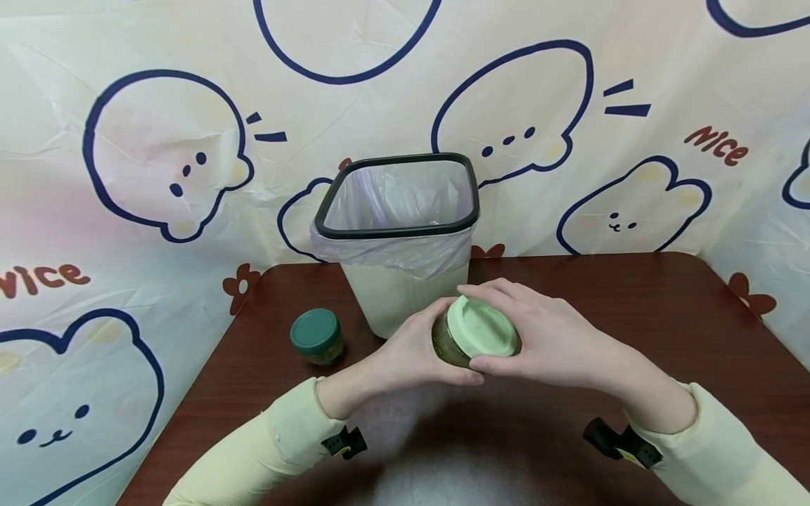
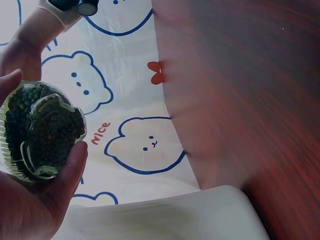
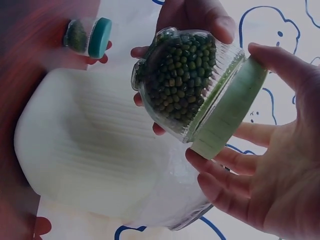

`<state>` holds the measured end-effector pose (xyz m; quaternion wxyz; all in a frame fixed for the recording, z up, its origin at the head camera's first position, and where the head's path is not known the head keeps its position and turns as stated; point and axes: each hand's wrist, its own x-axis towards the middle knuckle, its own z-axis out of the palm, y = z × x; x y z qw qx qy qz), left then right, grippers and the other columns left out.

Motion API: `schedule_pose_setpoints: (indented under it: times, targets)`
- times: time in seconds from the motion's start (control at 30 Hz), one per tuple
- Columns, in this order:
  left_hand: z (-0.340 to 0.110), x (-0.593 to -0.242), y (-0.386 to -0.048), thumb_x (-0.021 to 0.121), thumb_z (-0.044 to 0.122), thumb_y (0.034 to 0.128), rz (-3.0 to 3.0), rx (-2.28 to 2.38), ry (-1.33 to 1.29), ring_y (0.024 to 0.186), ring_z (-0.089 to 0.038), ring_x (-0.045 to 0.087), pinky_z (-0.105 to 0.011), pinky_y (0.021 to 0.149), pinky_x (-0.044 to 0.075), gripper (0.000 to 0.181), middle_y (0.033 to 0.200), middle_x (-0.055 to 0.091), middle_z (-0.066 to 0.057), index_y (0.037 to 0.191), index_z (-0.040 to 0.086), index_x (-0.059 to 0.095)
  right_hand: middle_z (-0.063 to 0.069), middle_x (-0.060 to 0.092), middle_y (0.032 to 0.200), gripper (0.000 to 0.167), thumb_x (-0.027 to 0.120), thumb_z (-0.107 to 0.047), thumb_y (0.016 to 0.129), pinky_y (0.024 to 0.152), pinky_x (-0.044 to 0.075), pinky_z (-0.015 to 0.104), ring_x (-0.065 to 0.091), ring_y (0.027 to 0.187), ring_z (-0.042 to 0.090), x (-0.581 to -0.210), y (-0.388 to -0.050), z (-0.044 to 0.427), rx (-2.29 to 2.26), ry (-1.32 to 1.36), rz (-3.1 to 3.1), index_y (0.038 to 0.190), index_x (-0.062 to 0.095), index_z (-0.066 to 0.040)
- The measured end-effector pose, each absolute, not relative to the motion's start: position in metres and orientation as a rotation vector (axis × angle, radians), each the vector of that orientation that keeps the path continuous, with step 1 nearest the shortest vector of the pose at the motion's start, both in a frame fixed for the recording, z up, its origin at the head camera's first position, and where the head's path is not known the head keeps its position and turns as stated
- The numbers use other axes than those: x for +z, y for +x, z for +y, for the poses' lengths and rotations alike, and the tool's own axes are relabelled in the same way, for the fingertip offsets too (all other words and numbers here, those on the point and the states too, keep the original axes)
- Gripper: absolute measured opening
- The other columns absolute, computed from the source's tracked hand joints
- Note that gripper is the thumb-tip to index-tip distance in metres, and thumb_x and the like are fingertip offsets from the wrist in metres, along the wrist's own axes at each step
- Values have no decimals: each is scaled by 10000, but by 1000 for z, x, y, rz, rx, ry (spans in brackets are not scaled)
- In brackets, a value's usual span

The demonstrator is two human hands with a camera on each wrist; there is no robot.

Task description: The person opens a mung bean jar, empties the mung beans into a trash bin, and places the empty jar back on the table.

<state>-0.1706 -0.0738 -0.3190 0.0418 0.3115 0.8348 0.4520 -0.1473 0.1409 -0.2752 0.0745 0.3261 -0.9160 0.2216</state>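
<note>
Cartoon-printed sheeting (image 1: 380,119) hangs behind a dark red-brown wood-grain table (image 1: 633,309). Held above that table, in front of a pale bin (image 1: 399,302), is a clear jar (image 1: 446,343) of small green beans (image 3: 177,80), probably mung beans, tilted with its pale green lid (image 1: 484,329) up and toward the wearer. The left hand (image 1: 414,351) curls round the jar's body; the right hand (image 1: 544,330) grips the lid by its edge, thumb and fingers spread about it. Whether the lid is tight or loose cannot be told.

Slipping looks the chief risk: the rounded wall may give the left hand little to catch on, so a hard twist by the right could spin the jar in the palm. Should the lid come away abruptly at this lean, beans could scatter over the tabletop. A wide swing of the left forearm might also knock the second jar (image 1: 325,351), which stands upright near it, left of the bin, under a dark green cap (image 1: 315,330).

A translucent liner (image 1: 418,263) folds over the bin's mouth, beneath a black rim (image 1: 392,230). Below the hands the wood takes a soft glare and a shadow; around it, the sheeting shows outlined bears, brown flowers and the word "Nice".
</note>
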Motion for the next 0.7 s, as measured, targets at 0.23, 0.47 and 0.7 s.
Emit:
schedule_pose_setpoints:
  times: [0.23, 0.47, 0.7]
  targets:
    - [-73, -318, -171, 900, 288, 646, 2548, 1394, 955, 996, -98, 553, -300, 838, 485, 833, 1128, 575, 80, 1346, 157, 468, -50, 464, 1377, 809, 662, -651, 797, 715, 483, 344, 515, 1079, 130, -275, -147, 141, 673, 952, -2770, 1469, 395, -288]
    - [-72, -316, -171, 902, 295, 645, 2553, 1379, 959, 1005, -98, 552, -299, 844, 482, 869, 1153, 570, 78, 1372, 150, 450, -1, 499, 1358, 766, 648, -641, 811, 674, 480, 356, 530, 1060, 157, -273, -146, 135, 610, 869, -2716, 1441, 429, -265]
    - [-73, -317, -171, 900, 304, 643, 2552, 1375, 963, 1000, -99, 552, -296, 834, 486, 865, 1145, 571, 79, 1366, 150, 450, 13, 546, 1271, 763, 594, -704, 807, 640, 475, 354, 557, 1008, 176, -275, -146, 132, 496, 837, -2725, 1398, 498, -231]
